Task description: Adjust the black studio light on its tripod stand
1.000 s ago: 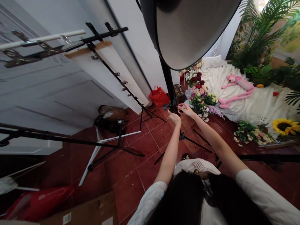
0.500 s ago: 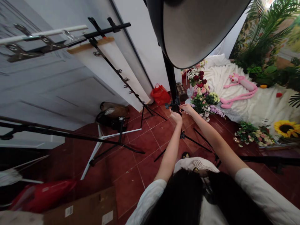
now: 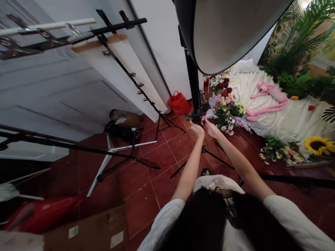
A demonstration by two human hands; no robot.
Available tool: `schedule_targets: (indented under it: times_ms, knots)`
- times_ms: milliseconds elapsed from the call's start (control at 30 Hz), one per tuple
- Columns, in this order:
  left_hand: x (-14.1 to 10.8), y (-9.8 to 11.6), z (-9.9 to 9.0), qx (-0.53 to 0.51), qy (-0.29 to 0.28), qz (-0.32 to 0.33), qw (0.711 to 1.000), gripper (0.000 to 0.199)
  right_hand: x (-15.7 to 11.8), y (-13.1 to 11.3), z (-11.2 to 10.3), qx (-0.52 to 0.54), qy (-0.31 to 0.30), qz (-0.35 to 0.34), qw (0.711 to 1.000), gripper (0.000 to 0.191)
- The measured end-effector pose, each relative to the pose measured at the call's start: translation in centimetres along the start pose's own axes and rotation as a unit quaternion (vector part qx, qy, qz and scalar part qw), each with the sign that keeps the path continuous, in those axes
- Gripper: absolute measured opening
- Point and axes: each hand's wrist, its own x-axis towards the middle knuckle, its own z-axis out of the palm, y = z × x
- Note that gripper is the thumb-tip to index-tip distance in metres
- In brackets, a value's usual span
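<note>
Clamp (image 3: 196, 118) on the stand (image 3: 194, 85)

From the left, we have a box (image 3: 86, 226) low down, then a white bar (image 3: 98, 176) and black legs (image 3: 142, 163) angled across the floor; these are edges our feet could catch. Farther in, a small tripod (image 3: 167, 122) spreads near a red bag (image 3: 179, 104). Between that tripod and us, the red tiles (image 3: 159, 153) lie mostly open, so we judge them our best room for stepping.

Next comes the stand, with the clamp partway up it, between our hands, and the large lamp (image 3: 230, 35) above. Our left hand (image 3: 196, 130) is palm up just under the clamp, fingers curled toward it; we cannot tell whether they grip. Our right hand (image 3: 211, 129) is at the clamp's right side, fingers bent, tips partly hidden, so we cannot tell if they pinch anything. We would do well to steady with one hand and turn gently with the other, since the lamp looks top-heavy.

Farther right, flowers (image 3: 226, 101) crowd close beyond the right hand, and a black bar (image 3: 295, 180) runs low past our elbow, so we should avoid swinging wide.
</note>
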Motion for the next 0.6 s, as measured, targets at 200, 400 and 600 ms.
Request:
schedule_targets:
  times_ms: [200,400,600]
  knots:
    - [0.1,-0.5,0.0,0.005,0.015,0.001,1.000,0.057,-0.3,1.3,1.0,0.026,0.019,0.013,0.999,0.063]
    - [0.9,-2.1,0.1,0.019,0.019,0.012,1.000,0.052,0.1,1.2,2.9,0.088,0.087,0.020,0.992,0.065]
    - [1.3,-2.7,0.2,0.049,0.029,0.001,0.998,0.060,1.4,0.8,3.3,0.234,0.200,0.041,0.951,0.042]
